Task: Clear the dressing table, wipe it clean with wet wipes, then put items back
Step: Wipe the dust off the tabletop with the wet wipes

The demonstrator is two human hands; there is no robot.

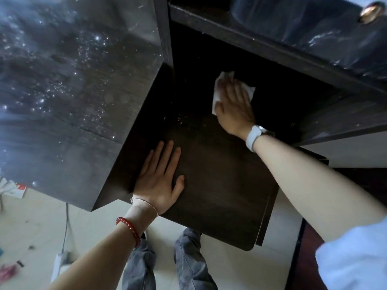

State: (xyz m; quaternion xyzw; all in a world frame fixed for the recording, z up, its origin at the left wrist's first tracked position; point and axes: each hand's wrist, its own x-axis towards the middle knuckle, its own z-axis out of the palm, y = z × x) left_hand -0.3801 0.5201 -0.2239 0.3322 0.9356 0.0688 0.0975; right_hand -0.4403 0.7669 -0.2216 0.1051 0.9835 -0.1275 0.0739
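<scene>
Item one: dark wood tabletop (219, 185), a lower pull-out surface with a rounded near corner, which I see from above. Item two: white wet wipe (217, 92), lying flat at the far, shadowed end of that surface, its edges showing above and to both sides of my fingers. Item three: my right hand (234, 107), fingers straight and spread, palm down, pressing on the wipe; a white watch (254, 137) sits on that wrist, and a pale blue sleeve (354, 256) shows at the lower right. Item four: my left hand (161, 176), open and flat on the near left part of the same surface, fingers straight, touching the wood and holding nothing; a thin silver chain (146, 204) and a red bead bracelet (129, 229) ring that wrist. Item five: a higher, glossy dark top (73, 91) to the left, speckled with bright flecks of dust or glare, I cannot tell which. Item six: a drawer front (314, 28) at upper right with a brass knob (369, 11). Item seven: pale tiled floor (31, 227) below, with grey trouser legs (188, 258), a white cable (66, 227) and small scattered items too blurred to identify.
</scene>
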